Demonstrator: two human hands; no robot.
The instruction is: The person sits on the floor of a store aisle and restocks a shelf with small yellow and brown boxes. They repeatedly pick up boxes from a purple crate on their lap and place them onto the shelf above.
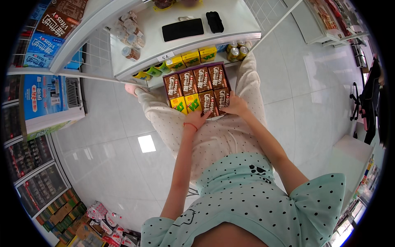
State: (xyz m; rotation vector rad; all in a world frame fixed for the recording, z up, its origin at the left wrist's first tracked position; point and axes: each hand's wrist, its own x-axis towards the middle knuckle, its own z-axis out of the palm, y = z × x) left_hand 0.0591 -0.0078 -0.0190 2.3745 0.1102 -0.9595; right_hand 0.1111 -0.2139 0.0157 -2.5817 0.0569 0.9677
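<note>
A shallow dark tray [166, 91] rests across my lap, packed with two rows of drink cartons. The far row is all brown cartons [201, 79]. In the near row, two yellow cartons [192, 103] stand left of two brown ones. My left hand [197, 120], a red string round its wrist, is at the tray's near edge with its thumb against the inner brown carton [208, 101]. At the near right corner my right hand [235, 104] grips the outer brown carton [222, 96]. The undersides of my fingers are hidden.
Ahead stands a white shelf [152, 49] bearing a black phone [183, 29], a small black case [214, 22] and lidded jars [131, 52]. Yellow cartons [191, 58] and cans [233, 52] fill its lower level. A blue box [51, 99] is at left, and stacked goods [109, 222] lie lower left.
</note>
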